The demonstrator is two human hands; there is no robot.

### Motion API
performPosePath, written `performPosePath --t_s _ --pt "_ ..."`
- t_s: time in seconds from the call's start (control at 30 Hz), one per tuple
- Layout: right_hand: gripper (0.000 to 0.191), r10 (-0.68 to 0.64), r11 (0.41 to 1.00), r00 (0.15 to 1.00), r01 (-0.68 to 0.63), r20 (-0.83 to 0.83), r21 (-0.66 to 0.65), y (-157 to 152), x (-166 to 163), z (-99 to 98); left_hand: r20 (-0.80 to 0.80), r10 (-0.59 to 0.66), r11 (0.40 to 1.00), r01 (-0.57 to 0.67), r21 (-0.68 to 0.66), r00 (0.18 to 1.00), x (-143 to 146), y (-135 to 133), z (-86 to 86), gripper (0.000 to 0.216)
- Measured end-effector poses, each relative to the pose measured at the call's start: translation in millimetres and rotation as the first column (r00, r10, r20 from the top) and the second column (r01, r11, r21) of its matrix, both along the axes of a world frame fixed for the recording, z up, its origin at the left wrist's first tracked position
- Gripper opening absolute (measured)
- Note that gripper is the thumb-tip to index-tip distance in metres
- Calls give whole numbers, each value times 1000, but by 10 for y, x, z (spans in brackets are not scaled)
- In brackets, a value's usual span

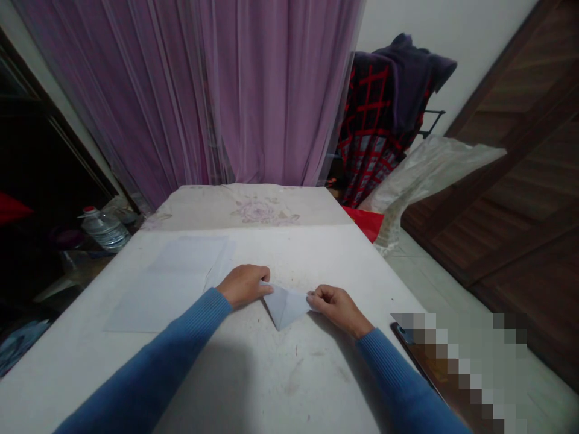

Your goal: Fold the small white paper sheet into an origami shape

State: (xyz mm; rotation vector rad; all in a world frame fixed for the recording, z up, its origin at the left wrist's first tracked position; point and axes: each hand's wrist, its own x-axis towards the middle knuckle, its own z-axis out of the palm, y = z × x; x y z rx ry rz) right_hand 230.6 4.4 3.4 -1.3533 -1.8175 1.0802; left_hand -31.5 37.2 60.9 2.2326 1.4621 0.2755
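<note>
A small piece of white paper (286, 306), folded into a triangle with its point toward me, is held between my two hands over the white table. My left hand (246, 284) pinches its left corner between thumb and fingers. At the right corner, the fingertips of my right hand (338, 308) are closed on the paper. A crease runs down the middle of the folded shape. Left of my left hand lie flat white paper sheets (158, 283), overlapping each other.
The white table (280, 386) has a flowered cloth (203, 205) at its far end. A phone (418, 358) lies by the right edge, partly blurred out. Purple curtains (271, 90) hang behind. A water bottle (106, 229) stands off to the left, and a plastic bag (425, 175) to the right.
</note>
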Motion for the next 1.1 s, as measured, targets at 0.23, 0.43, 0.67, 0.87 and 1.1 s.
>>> performPosePath --t_s 0.23,0.43,0.67,0.87,1.1 --pt "18 -162 984 979 150 127 100 36 -99 -170 103 116 989 -106 -98 988 -44 24 -338 18" --pt "30 -199 978 969 186 145 98 24 -60 -217 130 112 985 -93 -143 985 -78 3 -401 16" --pt "30 -147 988 989 146 -14 -47 -33 57 -230 286 160 973 -102 -208 945 -183 -89 -379 26" --pt "27 -247 967 964 252 -95 38 -185 15 -188 454 368 924 -264 -278 811 -186 -277 -428 35" --pt "23 -369 842 929 341 -14 417 -312 14 -31 498 370 921 -382 -83 784 -127 -523 -221 24"
